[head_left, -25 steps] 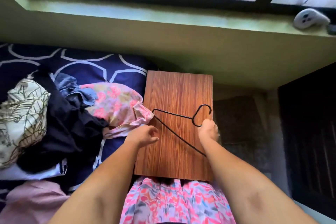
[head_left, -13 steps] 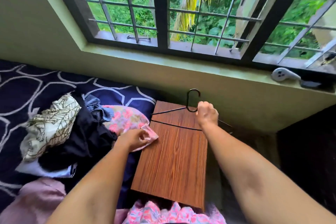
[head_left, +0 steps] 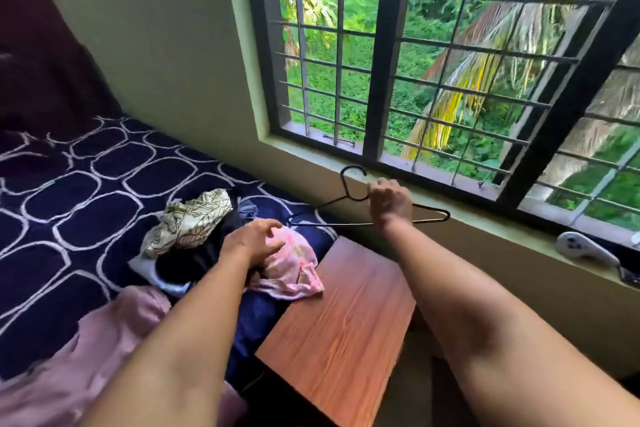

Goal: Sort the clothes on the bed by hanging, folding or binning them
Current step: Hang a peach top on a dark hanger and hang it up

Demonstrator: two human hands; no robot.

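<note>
A black wire hanger point(head_left: 349, 191) is held up near the window sill, gripped by my right hand point(head_left: 389, 201) at its neck. My left hand point(head_left: 254, 241) hovers over a pink floral garment point(head_left: 294, 270) with fingers spread and bent, and I cannot tell whether it touches the cloth. The garment lies at the bed's edge, one corner draped onto the wooden table point(head_left: 339, 326). Beside it lies a pile with a cream leaf-print cloth point(head_left: 190, 218) and a black garment point(head_left: 187, 260). A pale pink garment point(head_left: 86, 350) lies nearer me on the bed.
The bed point(head_left: 79, 198) has a navy cover with white ring shapes. A barred window point(head_left: 391, 80) fills the wall ahead, and a white controller point(head_left: 585, 251) sits on its sill. A dark curtain point(head_left: 38, 55) hangs at the far left.
My right hand has lifted the hanger off the table up to the window sill. My left hand has let go of the pink garment's corner and opened above it. The view has tilted up.
</note>
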